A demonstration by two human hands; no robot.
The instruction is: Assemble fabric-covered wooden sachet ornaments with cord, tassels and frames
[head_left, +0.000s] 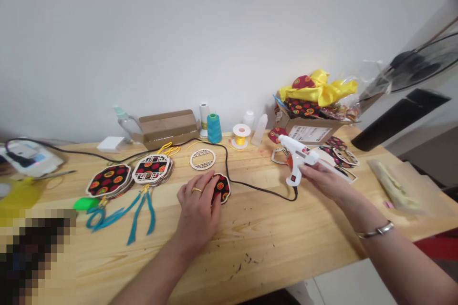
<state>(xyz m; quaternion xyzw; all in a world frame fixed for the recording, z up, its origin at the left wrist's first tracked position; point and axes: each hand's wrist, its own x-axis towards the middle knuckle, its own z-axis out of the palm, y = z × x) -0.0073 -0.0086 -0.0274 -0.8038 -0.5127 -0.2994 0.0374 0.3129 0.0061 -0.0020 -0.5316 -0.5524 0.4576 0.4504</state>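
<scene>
My left hand (198, 198), with a ring on one finger, holds a small dark panel covered in red-patterned fabric (223, 189) down on the wooden table. The fingers and thumb hide its left part. A white hot glue gun (298, 155) is in my right hand (324, 178), raised over the table with its nozzle pointing up and left. Its black cord runs from the handle behind my left hand. Just beyond the panel lies a round pale wooden lattice frame (202, 153).
Two stacks of patterned ornaments, a dark one (109, 180) and a latticed one (150, 167), lie at left with teal ribbons (134, 217). Behind are teal thread (214, 128), a yellow spool (241, 140) and an open carton (168, 128). A fabric-filled box (309, 128) stands right.
</scene>
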